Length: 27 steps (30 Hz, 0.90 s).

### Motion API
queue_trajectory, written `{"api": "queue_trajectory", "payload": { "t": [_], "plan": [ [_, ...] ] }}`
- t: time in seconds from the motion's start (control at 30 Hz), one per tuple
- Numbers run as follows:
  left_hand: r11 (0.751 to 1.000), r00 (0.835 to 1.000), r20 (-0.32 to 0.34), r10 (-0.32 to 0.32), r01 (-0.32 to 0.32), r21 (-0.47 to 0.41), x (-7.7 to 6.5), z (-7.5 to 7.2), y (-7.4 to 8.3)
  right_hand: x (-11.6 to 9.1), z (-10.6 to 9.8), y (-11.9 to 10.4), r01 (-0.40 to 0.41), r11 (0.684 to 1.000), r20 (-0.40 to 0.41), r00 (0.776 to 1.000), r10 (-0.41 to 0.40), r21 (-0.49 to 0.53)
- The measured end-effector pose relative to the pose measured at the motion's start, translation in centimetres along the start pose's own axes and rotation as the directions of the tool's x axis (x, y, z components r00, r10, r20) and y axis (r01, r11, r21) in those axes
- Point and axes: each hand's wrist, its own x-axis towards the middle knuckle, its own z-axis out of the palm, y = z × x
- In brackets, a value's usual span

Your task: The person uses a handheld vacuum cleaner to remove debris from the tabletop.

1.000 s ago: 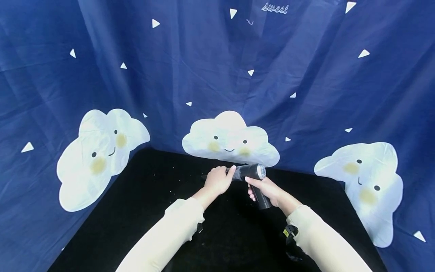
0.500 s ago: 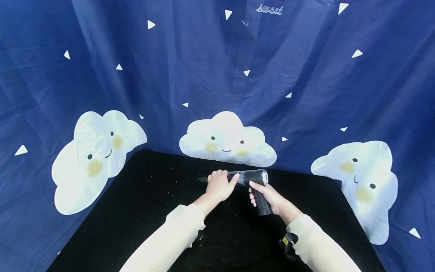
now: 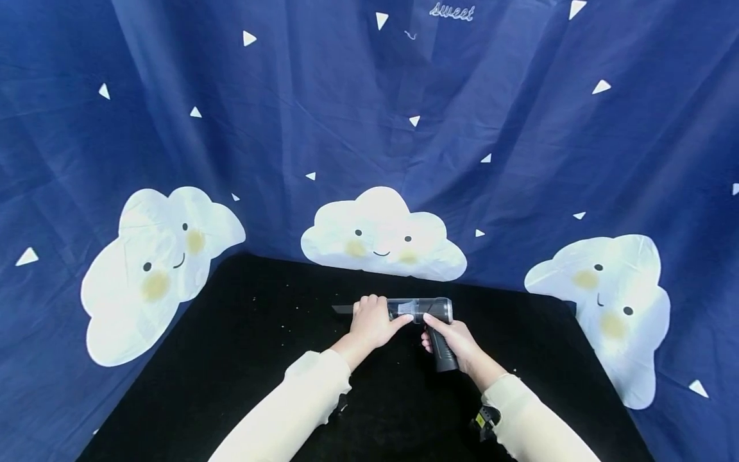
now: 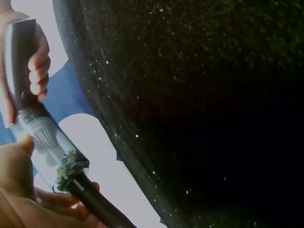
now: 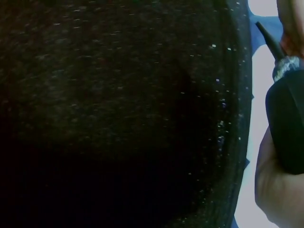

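A black handheld vacuum cleaner [image 3: 434, 308] lies level across both hands over the dark surface, its narrow nozzle [image 3: 342, 309] pointing left. My right hand [image 3: 458, 343] grips the handle [image 3: 443, 353], fingers wrapped round it and thumb up near the body. The left hand [image 3: 372, 322] holds the front part, thumb along the clear dust cup [image 4: 50, 137] and fingers around the far side. Inside the cup's front end, greenish-grey crumpled debris [image 4: 71, 167] shows in the left wrist view. From the right wrist, the handle [image 5: 287, 123] is seen end-on, with the nozzle [image 5: 268, 40] beyond.
A black cloth-like surface [image 3: 369, 410] spreads beneath, dotted with small pale specks [image 4: 137, 136]. Behind and around it hangs a blue curtain [image 3: 346, 96] printed with white clouds [image 3: 383, 221] and triangles. A dark strap with a yellow mark [image 3: 485, 420] sits at the right cuff.
The vacuum cleaner has come slightly down in the head view and turned from tilted to nearly level, with more of its nozzle showing. Both hands keep their hold.
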Motion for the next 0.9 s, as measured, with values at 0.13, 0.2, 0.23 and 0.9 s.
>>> {"api": "queue_trajectory", "payload": {
  "t": [0.13, 0.2, 0.23, 0.9],
  "plan": [
    [0.999, 0.998, 0.043, -0.044, 0.043, 0.029, 0.0, 0.5, 0.1, 0.2, 0.2, 0.8, 0.022, 0.994, -0.129, 0.991, -0.035, -0.104],
    [0.997, 0.996, 0.068, -0.066, 0.063, 0.046, 0.0, 0.8, 0.1, 0.3, 0.3, 1.2, 0.029, 0.981, -0.191, 0.979, -0.066, -0.194],
    [0.996, 0.994, 0.075, -0.075, 0.071, 0.052, 0.1, 0.9, 0.1, 0.4, 0.3, 1.3, 0.023, 0.969, -0.221, 0.972, -0.078, -0.245],
    [0.981, 0.981, 0.122, -0.15, 0.132, 0.144, 0.4, 2.9, -0.3, 1.5, -0.1, 2.5, -0.112, 0.635, -0.291, 0.939, -0.185, -0.764]
  ]
}}
